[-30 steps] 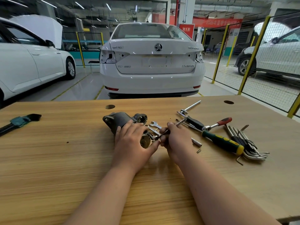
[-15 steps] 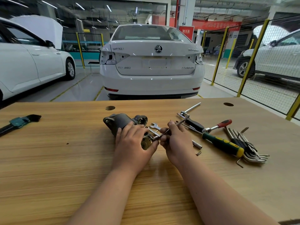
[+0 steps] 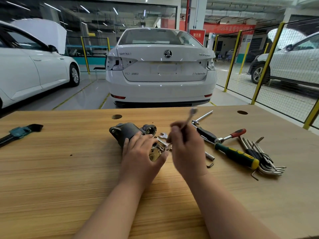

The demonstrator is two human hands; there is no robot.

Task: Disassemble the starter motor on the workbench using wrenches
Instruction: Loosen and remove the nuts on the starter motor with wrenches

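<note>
On the workbench (image 3: 69, 178), starter motor (image 3: 126, 131) under clasping left fingers (image 3: 138, 138) — right fingers (image 3: 176, 131) beside, round a wrench (image 3: 189, 117).

wooden bench (image 3: 51, 169), white car (image 3: 160, 80) on glossy grey floor (image 3: 82, 99); yellow mesh fence (image 3: 266, 66) right; strip lights (image 3: 115, 10), perhaps reflections.

Workbench (image 3: 69, 169): pale tan wood, fine horizontal grain streaks, two dark round holes.
Starter motor (image 3: 127, 133): dark grey housing, brass-yellow end face.
Wrench (image 3: 189, 117): bright silver, blurred.
Screwdriver (image 3: 236, 155): dark green handle with yellow bands.
Ratchet (image 3: 230, 136): silver shaft, red grip.
Hex keys (image 3: 266, 160), right side: silver-grey, black holder.
Hex key set (image 3: 20, 131), left side: black keys, teal holder.
Car (image 3: 160, 80): white body, red reflectors low on the bumper.
Fence posts (image 3: 266, 64): yellow, grey wire mesh between.
Banner (image 3: 229, 29): red, pale lettering.
</note>
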